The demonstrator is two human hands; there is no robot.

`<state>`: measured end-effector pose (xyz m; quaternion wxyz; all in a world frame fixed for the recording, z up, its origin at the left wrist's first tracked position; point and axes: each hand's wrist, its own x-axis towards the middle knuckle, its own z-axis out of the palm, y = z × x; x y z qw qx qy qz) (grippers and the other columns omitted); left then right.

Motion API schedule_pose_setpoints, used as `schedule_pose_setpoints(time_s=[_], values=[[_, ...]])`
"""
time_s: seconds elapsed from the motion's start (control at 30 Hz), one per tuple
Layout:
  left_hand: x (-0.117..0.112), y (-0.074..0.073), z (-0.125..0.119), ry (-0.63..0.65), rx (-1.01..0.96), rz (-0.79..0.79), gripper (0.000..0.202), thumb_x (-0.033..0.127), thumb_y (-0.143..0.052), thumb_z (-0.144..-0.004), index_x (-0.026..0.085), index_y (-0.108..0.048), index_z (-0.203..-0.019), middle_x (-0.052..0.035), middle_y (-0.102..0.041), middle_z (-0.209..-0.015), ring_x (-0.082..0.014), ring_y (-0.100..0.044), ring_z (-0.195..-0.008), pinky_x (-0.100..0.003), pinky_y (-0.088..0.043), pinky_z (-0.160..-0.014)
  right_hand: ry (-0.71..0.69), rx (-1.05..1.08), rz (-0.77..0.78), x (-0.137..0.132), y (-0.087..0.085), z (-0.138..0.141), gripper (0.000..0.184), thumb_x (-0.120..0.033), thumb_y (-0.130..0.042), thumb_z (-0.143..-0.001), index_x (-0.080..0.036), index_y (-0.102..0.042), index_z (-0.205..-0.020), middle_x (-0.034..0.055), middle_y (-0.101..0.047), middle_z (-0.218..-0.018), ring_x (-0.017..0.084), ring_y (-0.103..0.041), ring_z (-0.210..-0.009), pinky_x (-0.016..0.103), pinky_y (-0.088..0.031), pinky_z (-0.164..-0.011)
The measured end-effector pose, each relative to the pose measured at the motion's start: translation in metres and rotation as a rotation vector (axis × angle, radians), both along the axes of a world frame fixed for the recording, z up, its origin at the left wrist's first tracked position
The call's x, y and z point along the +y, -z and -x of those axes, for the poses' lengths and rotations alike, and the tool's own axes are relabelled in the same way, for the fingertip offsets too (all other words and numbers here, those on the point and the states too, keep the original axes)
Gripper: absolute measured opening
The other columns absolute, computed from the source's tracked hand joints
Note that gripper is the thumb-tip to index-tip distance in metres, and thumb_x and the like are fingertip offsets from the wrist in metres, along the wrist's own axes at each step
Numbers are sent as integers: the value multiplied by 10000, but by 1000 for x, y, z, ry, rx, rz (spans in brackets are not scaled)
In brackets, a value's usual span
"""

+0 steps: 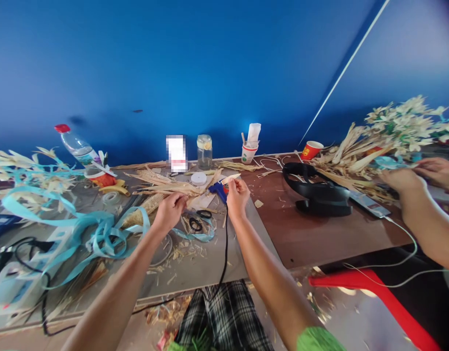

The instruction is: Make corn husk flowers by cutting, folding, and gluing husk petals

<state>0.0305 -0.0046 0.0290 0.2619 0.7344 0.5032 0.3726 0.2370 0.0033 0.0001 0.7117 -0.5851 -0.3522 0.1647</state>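
Observation:
My right hand point(237, 196) is raised a little above the table, fingers pinched on a small pale strip of corn husk point(230, 179). Just behind it lies a blue glue gun point(217, 189), whose black cord point(224, 253) runs back toward my lap. My left hand point(170, 210) rests on the table with fingers curled on the end of a pile of dried corn husks point(165, 187). Black-handled scissors point(199, 219) lie between my two hands.
Light blue ribbon point(81, 229) tangles at the left beside a plastic bottle point(78, 148). A glass jar point(204, 151), paper cups point(249, 152) and a red cup point(311, 149) stand at the back. A black headset point(317, 192) lies right of centre. Another person's hands point(421, 176) work husk flowers point(403, 122) at the right.

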Motion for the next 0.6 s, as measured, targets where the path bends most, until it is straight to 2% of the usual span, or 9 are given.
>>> schedule_pose_setpoints(time_s=[0.07,0.17,0.27,0.37,0.47,0.6], values=[[5,1,-4,-12,51,-4,212,286,-452,-814,191,-573,-670,7,-564,-583,-133,-513,-555,-238,-388,-582,-1,19,-15,0,1,0,276,-417,-521,-776,-159,-588,-707,5,-544,-674,133,-476,-637,252,-386,-629],[14,8,-6,-81,91,-33,171,255,-463,-789,194,-620,-816,-23,-640,-713,-173,-584,-686,-269,-432,-666,1,10,-16,0,-1,1,271,-412,-518,-781,-160,-588,-710,8,-550,-681,135,-477,-647,251,-388,-636],[24,17,-3,-133,107,-131,190,223,-469,-762,180,-636,-842,-76,-664,-877,-209,-609,-853,-320,-457,-798,18,-18,-13,-3,-4,1,263,-411,-515,-787,-168,-578,-708,13,-552,-696,139,-477,-662,250,-391,-639],[33,21,2,-108,110,-203,213,220,-486,-747,169,-656,-865,-100,-659,-937,-222,-608,-915,-346,-460,-862,26,-54,-16,-4,-6,1,252,-399,-514,-791,-170,-577,-706,17,-552,-707,138,-474,-656,256,-392,-646],[40,18,9,-60,92,-139,234,244,-484,-767,163,-669,-886,-100,-683,-921,-227,-624,-904,-357,-473,-851,22,-69,-11,-5,-6,1,249,-397,-512,-793,-173,-574,-703,19,-556,-713,136,-472,-650,258,-395,-647],[42,8,25,-190,-32,-123,317,278,-501,-777,160,-643,-1035,-93,-685,-1046,-202,-635,-938,-332,-464,-879,23,-70,-6,-3,-3,0,250,-398,-511,-795,-171,-584,-720,17,-555,-699,138,-473,-649,260,-397,-645]])
